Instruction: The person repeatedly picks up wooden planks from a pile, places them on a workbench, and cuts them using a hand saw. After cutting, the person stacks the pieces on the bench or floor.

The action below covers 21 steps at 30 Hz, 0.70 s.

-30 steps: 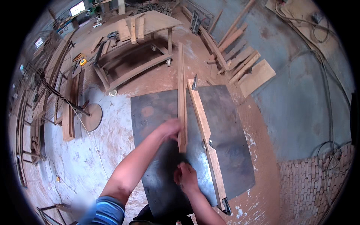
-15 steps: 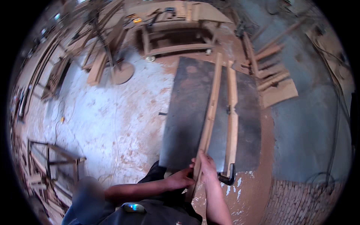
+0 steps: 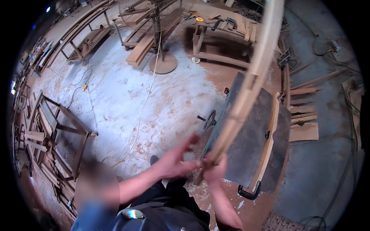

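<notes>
A long wooden bar with small mortise slots slants up and away in front of me, blurred toward its far end. Near its lower end, my right hand is wrapped round it. My left hand is just left of the bar, fingers spread and somewhat blurred; its thumb reaches close to the wood, and I cannot tell whether it touches. Below the bar lies the dark metal table of a machine. A wooden fence strip is fixed along that table, with a black clamp at its near end.
A handwheel sticks out at the machine's left side. Ahead is a wheeled wooden workbench with tools and offcuts. A round-based stand fan and a trailing cord are on the left. Lumber fills a rack at far left.
The bar has been raised from the machine table and tilted up toward me. My left hand has let go and opened. The view has swung left.
</notes>
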### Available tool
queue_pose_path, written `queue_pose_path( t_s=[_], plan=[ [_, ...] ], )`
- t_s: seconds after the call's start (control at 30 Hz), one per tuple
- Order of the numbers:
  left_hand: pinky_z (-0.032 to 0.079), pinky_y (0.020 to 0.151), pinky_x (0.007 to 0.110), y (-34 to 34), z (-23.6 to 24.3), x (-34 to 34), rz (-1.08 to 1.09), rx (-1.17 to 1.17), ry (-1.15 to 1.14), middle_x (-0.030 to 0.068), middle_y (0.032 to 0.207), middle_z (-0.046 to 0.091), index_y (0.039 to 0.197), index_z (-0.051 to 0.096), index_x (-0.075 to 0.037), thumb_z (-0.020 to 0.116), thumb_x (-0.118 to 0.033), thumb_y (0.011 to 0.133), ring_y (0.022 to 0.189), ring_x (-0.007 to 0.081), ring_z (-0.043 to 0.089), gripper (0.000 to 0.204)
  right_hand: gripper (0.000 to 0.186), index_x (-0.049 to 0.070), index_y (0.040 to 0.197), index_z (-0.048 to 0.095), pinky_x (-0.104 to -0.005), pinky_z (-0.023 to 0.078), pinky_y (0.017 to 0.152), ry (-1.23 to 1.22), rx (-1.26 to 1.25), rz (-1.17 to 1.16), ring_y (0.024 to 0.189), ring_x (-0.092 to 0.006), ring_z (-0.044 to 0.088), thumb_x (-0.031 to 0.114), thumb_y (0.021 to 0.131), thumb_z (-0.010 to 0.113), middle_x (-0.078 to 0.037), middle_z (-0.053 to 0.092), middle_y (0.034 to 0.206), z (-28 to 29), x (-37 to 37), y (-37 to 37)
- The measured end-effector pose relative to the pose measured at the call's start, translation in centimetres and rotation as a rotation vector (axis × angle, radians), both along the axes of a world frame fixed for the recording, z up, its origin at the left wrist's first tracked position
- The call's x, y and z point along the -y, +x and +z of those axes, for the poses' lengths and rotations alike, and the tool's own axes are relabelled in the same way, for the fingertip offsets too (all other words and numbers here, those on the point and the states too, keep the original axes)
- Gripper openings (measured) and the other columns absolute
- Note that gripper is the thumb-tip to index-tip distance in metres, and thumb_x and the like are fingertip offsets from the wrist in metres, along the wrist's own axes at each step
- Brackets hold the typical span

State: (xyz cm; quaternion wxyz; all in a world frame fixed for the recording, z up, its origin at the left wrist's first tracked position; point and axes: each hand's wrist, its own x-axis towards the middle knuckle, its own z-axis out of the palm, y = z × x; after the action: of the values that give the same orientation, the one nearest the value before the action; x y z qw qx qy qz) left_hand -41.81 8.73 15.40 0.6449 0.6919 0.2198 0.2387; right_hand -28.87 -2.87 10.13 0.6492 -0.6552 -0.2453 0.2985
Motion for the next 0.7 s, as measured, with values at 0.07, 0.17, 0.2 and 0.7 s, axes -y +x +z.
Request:
queue_pose_path(
  t_s=[0.07, 0.17, 0.2, 0.7],
  plan=[
    [0.039, 0.103, 0.04, -1.2, 3.3, -4.1, 0.058, 0.102, 0.059, 0.0192, 0.137, 0.045, 0.145, 0.025, 0.0, 0.071, -0.012, 0.08, 0.129, 0.0273, 0.043, 0.08, 0.039, 0.006, 0.107, 0.048, -0.0326, 0.05, 0.068, 0.061, 0.349, 0.237, 0.077, -0.0181, 0.059, 0.025, 0.084, 0.072, -0.006, 0.06, 0.09, -2.7, -2.8, -1.9],
    [0.049, 0.089, 0.036, -4.6, 4.1, -8.2, 0.376, 0.141, -0.169, 0.0118, 0.114, 0.055, 0.141, 0.029, -0.001, 0.064, -0.005, 0.079, 0.104, 0.0229, 0.057, 0.071, 0.068, 0.005, 0.121, 0.05, -0.0372, 0.049, 0.078, 0.021, 0.227, 0.527, 0.091, -0.0279, 0.061, 0.046, 0.074, 0.076, -0.015, 0.061, 0.099, -4.3, -7.9, -6.8],
    [0.052, 0.082, 0.034, -6.0, 4.4, -9.3, 0.616, 0.132, -0.285, 0.0084, 0.104, 0.057, 0.138, 0.032, -0.002, 0.062, -0.004, 0.078, 0.093, 0.0205, 0.06, 0.067, 0.067, 0.004, 0.125, 0.047, -0.0351, 0.048, 0.081, 0.137, 0.512, 0.537, 0.094, -0.0246, 0.058, 0.043, 0.076, 0.074, -0.013, 0.058, 0.104, -4.7, -10.0, -7.7],
    [0.049, 0.075, 0.031, -33.5, -0.2, -23.4, 1.816, 0.052, 0.307, 0.0089, 0.091, 0.063, 0.116, 0.057, 0.0, 0.067, -0.017, 0.089, 0.081, 0.0178, 0.059, 0.033, 0.048, 0.004, 0.099, 0.055, -0.0346, 0.052, 0.051, -0.258, -0.699, -0.509, 0.059, -0.0204, 0.057, 0.049, 0.087, 0.063, -0.008, 0.059, 0.08, -23.1, -30.6, 23.6]
  ],
)
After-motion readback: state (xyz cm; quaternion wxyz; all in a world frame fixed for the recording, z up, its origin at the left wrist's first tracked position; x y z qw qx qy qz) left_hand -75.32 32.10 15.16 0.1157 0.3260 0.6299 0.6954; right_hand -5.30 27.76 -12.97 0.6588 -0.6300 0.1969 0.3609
